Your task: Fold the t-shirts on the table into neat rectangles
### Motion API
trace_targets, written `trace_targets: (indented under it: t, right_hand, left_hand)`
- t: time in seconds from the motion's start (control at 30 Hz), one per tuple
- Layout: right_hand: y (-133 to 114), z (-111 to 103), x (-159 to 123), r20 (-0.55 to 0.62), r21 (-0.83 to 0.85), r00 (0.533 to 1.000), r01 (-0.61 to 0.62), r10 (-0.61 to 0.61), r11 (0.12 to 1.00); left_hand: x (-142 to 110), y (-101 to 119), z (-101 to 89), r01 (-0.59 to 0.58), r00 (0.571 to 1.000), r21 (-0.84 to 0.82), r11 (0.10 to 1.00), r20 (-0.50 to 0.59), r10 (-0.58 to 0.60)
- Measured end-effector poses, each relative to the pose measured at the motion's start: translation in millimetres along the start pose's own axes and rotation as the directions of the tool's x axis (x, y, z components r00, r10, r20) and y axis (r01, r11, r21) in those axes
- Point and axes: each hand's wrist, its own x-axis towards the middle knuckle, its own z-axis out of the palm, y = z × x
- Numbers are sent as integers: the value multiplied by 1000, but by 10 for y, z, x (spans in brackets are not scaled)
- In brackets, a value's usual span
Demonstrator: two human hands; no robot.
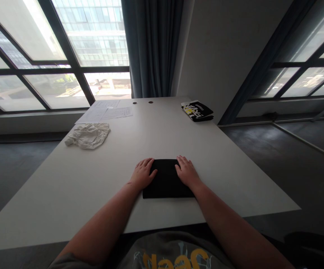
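Note:
A flat black rectangle (166, 180) that looks like folded cloth lies on the white table (162, 138), close to its front edge. My left hand (144, 173) rests flat on its left side, fingers stretched toward the far left corner and thumb on the black surface. On the opposite side my right hand (188, 172) lies flat in the same way, by the far right corner. Both hands are open, palms down, and grip nothing. Each hand covers part of the rectangle's side edge.
Crumpled white cloth (90, 135) lies at the left, with paper sheets (105, 111) behind it. A folded black garment with white and yellow print (198, 111) sits at the back right. Two round holes (151, 102) mark the table's far end, before a blue curtain (153, 48).

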Motion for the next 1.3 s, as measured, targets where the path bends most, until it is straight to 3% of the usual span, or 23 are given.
trace_targets:
  t: [0.13,0.3,0.47,0.63,0.77,0.87,0.93,1.0,1.1,1.17,1.3]
  right_hand:
    - [-16,29,-39,-22,-2,995,99,-99,995]
    - [-341,88,-146,-53,8,984,170,-170,985]
    - [-586,94,-205,-52,50,978,204,-201,978]
    - [-542,68,-184,-61,91,984,173,-168,981]
    - [-431,60,-104,-101,158,986,147,-132,976]
    - [-322,-6,-61,-124,314,981,179,-146,932]
    - [-259,-77,-64,-96,479,986,169,-140,861]
    - [-219,-151,-86,-38,680,992,116,-123,724]
    - [-211,-234,-116,58,922,990,-2,-132,388]
    - [-229,-259,-116,110,975,982,-76,-153,209]
    - [-259,-245,-78,149,986,979,-136,-140,99]
  left_hand:
    - [-24,5,-180,28,999,22,999,-27,-27]
    - [-132,205,-195,28,994,97,995,-107,-17]
    - [-114,185,-96,55,998,147,988,1,-56]
    - [-52,20,-94,3,994,87,996,111,-13]
    - [-51,5,-87,-54,996,99,994,77,47]
    - [-68,36,-111,-75,996,119,990,52,69]
    - [-81,61,-141,-70,996,96,993,52,65]
    - [-93,79,-167,-38,997,50,998,62,35]
    - [-106,87,-192,25,998,-24,999,66,-24]
    - [-109,85,-205,38,998,-67,997,59,-34]
    - [-110,93,-234,-2,999,-136,991,50,9]
